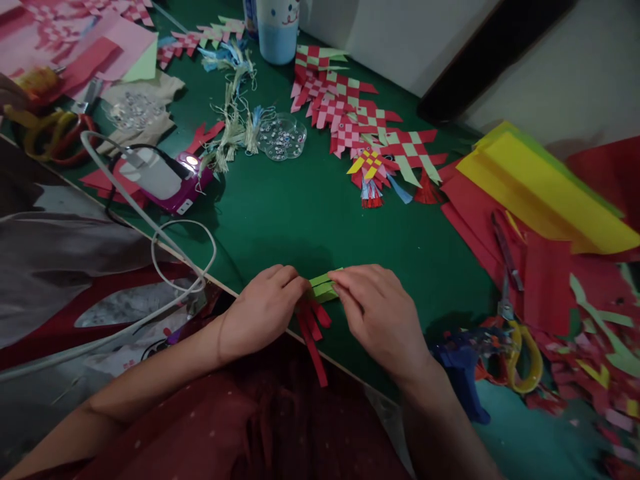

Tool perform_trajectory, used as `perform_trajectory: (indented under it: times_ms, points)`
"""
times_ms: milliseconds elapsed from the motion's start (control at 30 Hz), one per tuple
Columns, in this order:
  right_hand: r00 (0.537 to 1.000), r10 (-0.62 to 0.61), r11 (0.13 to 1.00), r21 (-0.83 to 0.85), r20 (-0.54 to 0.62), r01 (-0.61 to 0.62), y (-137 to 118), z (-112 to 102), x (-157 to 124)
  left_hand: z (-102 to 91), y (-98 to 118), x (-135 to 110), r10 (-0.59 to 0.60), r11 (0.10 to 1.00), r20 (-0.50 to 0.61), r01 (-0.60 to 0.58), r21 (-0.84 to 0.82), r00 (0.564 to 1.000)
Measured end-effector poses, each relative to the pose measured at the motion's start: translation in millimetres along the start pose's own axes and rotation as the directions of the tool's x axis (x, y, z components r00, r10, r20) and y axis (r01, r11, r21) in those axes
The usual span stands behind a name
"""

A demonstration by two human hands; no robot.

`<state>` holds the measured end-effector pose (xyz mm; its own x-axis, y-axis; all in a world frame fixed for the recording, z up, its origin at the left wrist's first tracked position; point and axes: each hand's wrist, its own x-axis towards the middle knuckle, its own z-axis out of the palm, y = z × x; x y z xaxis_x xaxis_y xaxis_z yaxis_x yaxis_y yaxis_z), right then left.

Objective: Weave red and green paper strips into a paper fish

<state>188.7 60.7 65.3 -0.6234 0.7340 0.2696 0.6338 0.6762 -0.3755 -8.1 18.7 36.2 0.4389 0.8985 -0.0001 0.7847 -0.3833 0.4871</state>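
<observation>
Right hand (377,313) pinches green strips (323,287).

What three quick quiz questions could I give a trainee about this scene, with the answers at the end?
1. Which colour are the paper strips running between the left hand and right hand: (a) blue, (b) green, (c) yellow?
2. True or false: in the picture, the blue-and-white cup stands left of the yellow paper.
3. What colour are the dangling strips just below the two hands?

Key: 1 b; 2 true; 3 red.
</observation>
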Motion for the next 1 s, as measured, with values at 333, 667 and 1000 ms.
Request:
perform_trajectory:
  times_ms: [333, 667, 1000]
  points:
    - [0.987, 0.138, 0.99, -0.027, 0.081, -0.137, 16, 23, 0, -1.6, -10, -4, 0.147, 0.989, -0.05, -0.148, -0.021, 0.988]
    - [0.975, 0.17, 0.982, -0.053, -0.143, -0.179, 7, 20, -24, 1.0, -14, -6, 0.197, 0.98, -0.064, -0.197, 0.001, 0.978]
    - [0.958, 0.285, 0.956, -0.074, -0.014, -0.285, -32, 27, -65, 1.2, -12, -9, 0.082, 0.995, -0.06, -0.085, -0.054, 0.995]
